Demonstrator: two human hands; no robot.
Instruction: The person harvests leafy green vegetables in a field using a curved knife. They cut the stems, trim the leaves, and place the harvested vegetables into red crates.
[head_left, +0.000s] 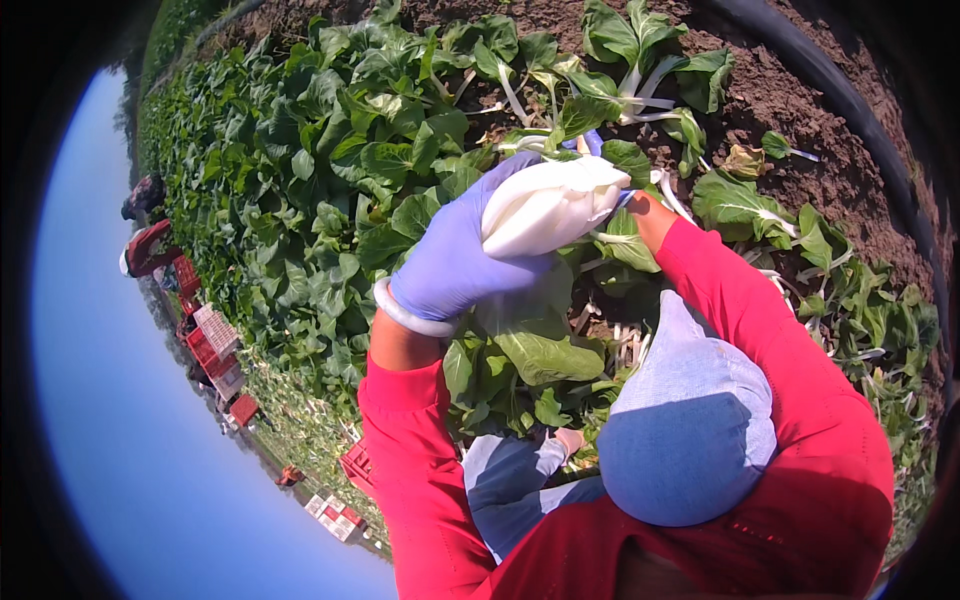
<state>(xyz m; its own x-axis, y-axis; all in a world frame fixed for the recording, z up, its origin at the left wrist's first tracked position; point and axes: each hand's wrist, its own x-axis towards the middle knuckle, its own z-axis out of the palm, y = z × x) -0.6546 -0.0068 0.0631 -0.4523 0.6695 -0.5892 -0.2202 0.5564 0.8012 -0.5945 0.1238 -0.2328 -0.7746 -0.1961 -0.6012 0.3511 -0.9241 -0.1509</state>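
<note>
My left hand (476, 244), in a purple glove with a pale band at the wrist, is closed around a head of bok choy (555, 206). Its white base points up and right, and its green leaves hang below the hand, partly blurred. My right hand (587, 142) is mostly hidden behind that base; only blue-purple gloved fingertips and the bare wrist show, so what it holds cannot be seen. Around both hands stand leafy bok choy plants (390, 157). Cut or loose plants (637, 97) lie on the soil beyond my right hand.
A dark hose or pipe (832, 90) curves along the soil at right. Loose leaves and stalks (757, 210) litter the ground beside my right arm. A red crate (358, 465) stands by my left sleeve. Farther left are stacked red and white crates (214, 345) and a person in red (142, 247).
</note>
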